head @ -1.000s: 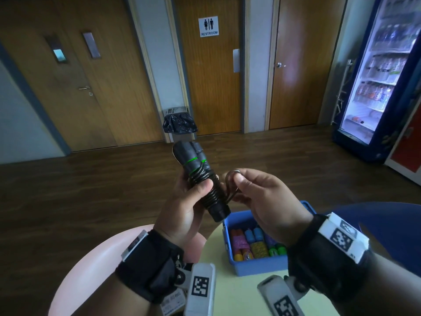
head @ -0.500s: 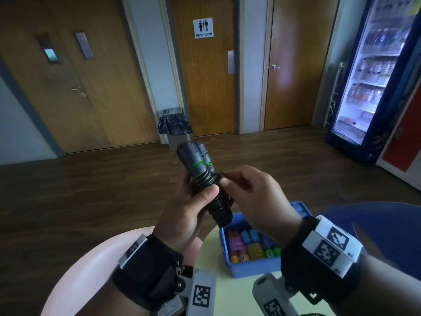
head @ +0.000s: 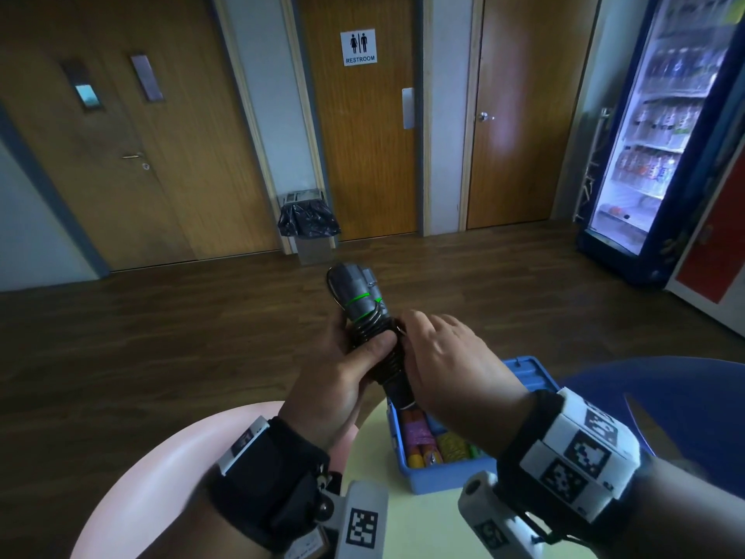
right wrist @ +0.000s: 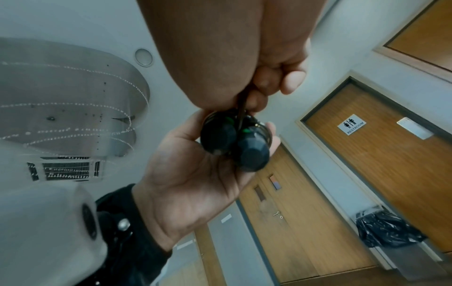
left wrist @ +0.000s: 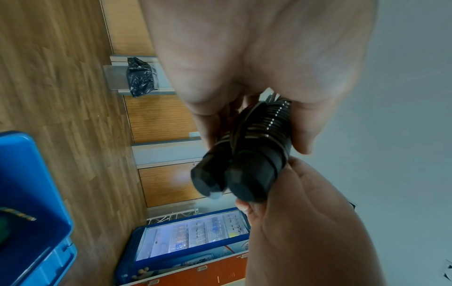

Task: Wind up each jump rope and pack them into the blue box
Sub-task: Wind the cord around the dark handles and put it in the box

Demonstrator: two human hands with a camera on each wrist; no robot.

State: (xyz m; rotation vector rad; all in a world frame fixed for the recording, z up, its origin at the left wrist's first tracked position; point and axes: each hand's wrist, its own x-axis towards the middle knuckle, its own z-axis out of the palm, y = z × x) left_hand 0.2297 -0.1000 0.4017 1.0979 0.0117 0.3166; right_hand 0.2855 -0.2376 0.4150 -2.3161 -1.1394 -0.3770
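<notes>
A black jump rope [head: 365,316] with two green-ringed handles side by side has its cord coiled round them. My left hand [head: 342,369] grips the bundle at its middle, thumb across the coils, and holds it in the air above the blue box [head: 524,373]. My right hand [head: 435,357] pinches the cord end against the handles; its fingertips are hidden behind the bundle in the head view. The wrist views show the two handle ends [left wrist: 227,178] [right wrist: 234,143] and the cord [right wrist: 242,108] running into my right fingers. Several wound colourful ropes [head: 427,441] lie in the box.
The box stands on a pale yellow round table [head: 403,522]. A pink chair [head: 141,478] is at the left, a blue chair [head: 665,401] at the right. Wooden doors, a bin with a black bag [head: 308,223] and a drinks fridge [head: 661,135] stand beyond the dark floor.
My right hand held a loose cord loop beside the handles a second ago; it has since brought the cord onto the bundle and now presses it there. The left hand kept its grip.
</notes>
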